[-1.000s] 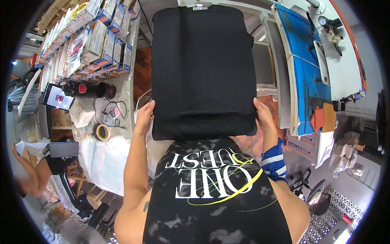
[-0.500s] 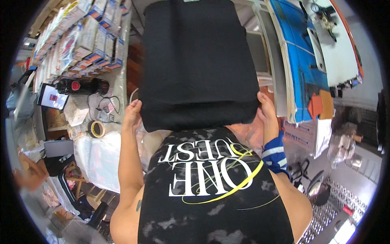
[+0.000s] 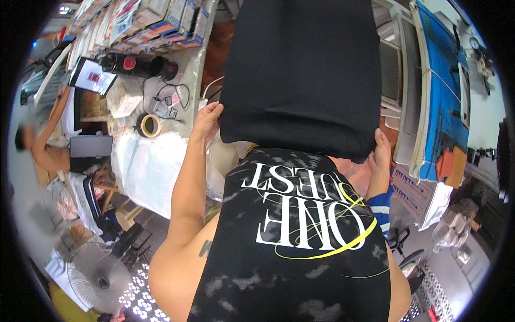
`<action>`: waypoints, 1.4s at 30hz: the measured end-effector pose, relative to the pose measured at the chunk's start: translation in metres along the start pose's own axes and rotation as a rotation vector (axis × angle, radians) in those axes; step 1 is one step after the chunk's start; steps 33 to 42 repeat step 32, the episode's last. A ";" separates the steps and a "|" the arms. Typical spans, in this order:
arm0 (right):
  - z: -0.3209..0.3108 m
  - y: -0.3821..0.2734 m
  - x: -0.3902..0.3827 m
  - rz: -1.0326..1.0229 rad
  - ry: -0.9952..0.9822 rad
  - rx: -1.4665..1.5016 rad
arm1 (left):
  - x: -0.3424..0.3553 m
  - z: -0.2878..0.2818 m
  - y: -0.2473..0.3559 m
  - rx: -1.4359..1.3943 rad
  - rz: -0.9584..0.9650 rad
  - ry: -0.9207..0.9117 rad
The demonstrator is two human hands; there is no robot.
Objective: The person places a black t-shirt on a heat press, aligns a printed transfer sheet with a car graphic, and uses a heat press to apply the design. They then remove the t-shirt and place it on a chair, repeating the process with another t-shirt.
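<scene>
A black shirt [image 3: 303, 70] lies spread in front of me, its surface smooth and flat, with a fold running across near its close edge. My left hand [image 3: 208, 119] pinches the near left corner between thumb and fingers. At the near right corner my right hand [image 3: 381, 149] grips the cloth, thumb on top and the other fingers mostly hidden below. The shirt's far end runs out of the picture. Whatever supports the cloth from underneath is hidden.
Left, a table holds stacked boxes [image 3: 161, 21], a black bottle [image 3: 137, 65], a tape roll [image 3: 148, 125] and a cable. Another person [image 3: 48, 139] reaches toward a tablet [image 3: 92, 76]. Framed screens [image 3: 410, 80] and a blue panel [image 3: 442, 91] stand right. A fan [image 3: 102, 279] is lower left.
My view has turned, so the shirt and both hands sit farther right and the shirt's far edge has left the picture. Both hands keep their hold. The other person's arm now extends to the tablet.
</scene>
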State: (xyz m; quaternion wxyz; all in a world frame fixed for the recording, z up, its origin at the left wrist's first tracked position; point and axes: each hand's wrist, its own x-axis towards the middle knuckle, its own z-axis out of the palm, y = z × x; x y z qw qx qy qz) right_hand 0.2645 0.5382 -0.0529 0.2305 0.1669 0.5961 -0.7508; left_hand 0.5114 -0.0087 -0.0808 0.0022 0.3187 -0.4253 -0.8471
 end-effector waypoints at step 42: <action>0.163 -0.167 0.408 0.078 -0.205 -0.016 | 0.347 0.195 0.229 0.024 -0.040 0.059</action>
